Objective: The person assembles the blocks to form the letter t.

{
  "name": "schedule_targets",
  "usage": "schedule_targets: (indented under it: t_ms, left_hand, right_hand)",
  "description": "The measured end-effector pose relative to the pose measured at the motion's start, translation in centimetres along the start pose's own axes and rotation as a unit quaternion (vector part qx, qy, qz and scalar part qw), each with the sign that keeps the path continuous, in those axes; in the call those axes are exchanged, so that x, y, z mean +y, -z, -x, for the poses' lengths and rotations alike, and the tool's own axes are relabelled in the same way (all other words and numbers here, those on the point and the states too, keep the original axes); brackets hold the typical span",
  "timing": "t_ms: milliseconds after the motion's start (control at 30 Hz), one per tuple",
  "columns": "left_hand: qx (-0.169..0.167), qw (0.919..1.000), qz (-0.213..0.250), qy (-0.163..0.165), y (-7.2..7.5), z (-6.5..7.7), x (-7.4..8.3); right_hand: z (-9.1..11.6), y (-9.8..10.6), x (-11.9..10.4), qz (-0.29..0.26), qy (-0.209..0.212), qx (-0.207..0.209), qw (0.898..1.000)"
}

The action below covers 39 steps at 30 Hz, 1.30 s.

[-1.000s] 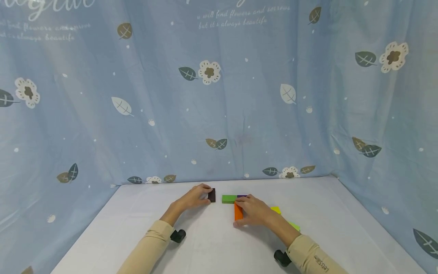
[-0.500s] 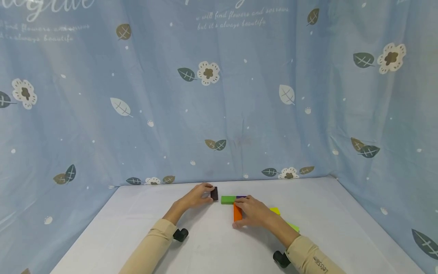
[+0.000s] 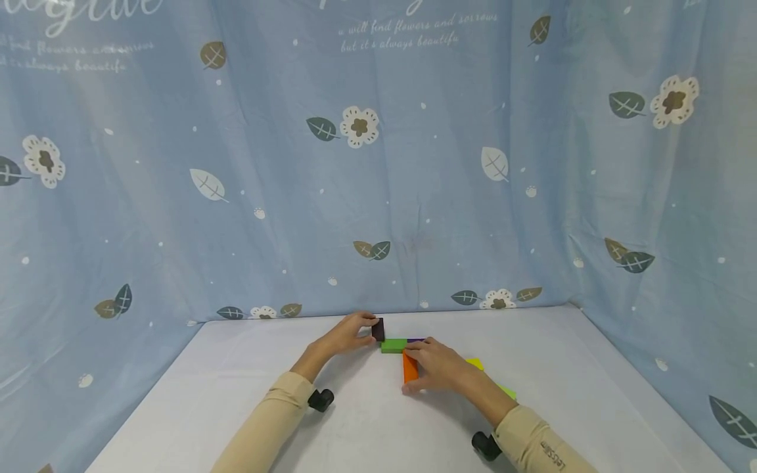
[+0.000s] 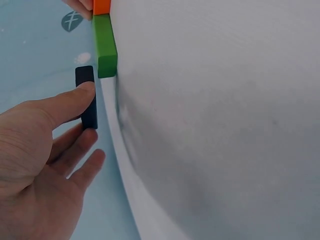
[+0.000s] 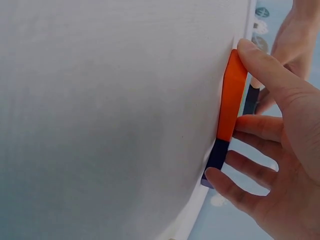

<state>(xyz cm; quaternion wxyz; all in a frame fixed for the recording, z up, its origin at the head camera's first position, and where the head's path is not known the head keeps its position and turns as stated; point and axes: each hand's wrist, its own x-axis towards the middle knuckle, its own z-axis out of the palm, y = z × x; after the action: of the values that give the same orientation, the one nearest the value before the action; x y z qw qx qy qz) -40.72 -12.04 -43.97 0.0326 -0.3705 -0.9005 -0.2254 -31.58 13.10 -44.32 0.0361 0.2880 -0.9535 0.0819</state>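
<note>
Between the thumb and fingertips of my left hand is a dark, nearly black block, raised at the left end of a green block. In the left wrist view the dark block stands just off the green block's end. My right hand grips an orange block, thumb at its near end and fingers at the far end. The orange block points toward me from the green and purple blocks. In the right wrist view, the little finger touches the purple block.
A yellow block and a lime block lie right of my right hand, partly hidden by the forearm. The white-covered table ends at a blue patterned curtain. Black wrist cameras hang under both forearms.
My left hand has moved right and slightly away from me with the dark block, bringing it to the green block's left end. The right hand and orange block stay nearly still.
</note>
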Motion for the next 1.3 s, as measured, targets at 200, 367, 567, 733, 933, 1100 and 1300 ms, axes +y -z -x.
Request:
schedule_targets:
  t_ms: [200,367,567,733,933,1100,1300]
  left_hand:
    - [-0.009,0.9998,-0.005,0.016,-0.1,-0.7,0.5]
    - [-0.015,0.9997,-0.008,0.015,-0.2,-1.1,0.8]
    - [-0.022,0.9995,-0.019,0.012,-0.4,-1.7,1.0]
    - [-0.025,0.9995,-0.017,0.007,-0.7,-2.3,1.4]
    - [-0.03,0.9995,-0.004,0.007,-1.0,-2.7,2.0]
    - [-0.033,0.9994,-0.009,0.006,-1.4,-3.3,2.2]
    - [-0.03,0.9994,-0.016,-0.003,-1.9,-4.0,2.2]
  right_hand:
    - [0.0,0.2,0.0,-0.01,0.006,-0.001,1.0]
    - [0.0,0.3,0.0,-0.021,0.008,-0.005,1.0]
    - [0.0,0.5,0.1,-0.029,0.007,-0.004,1.0]
    - [-0.1,0.4,0.2,-0.032,0.006,-0.007,0.999]
    - [-0.1,0.4,0.2,-0.037,0.005,-0.011,0.999]
    - [0.0,0.3,0.1,-0.032,0.007,-0.01,0.999]
    - [0.0,0.3,0.2,-0.028,0.008,-0.01,1.0]
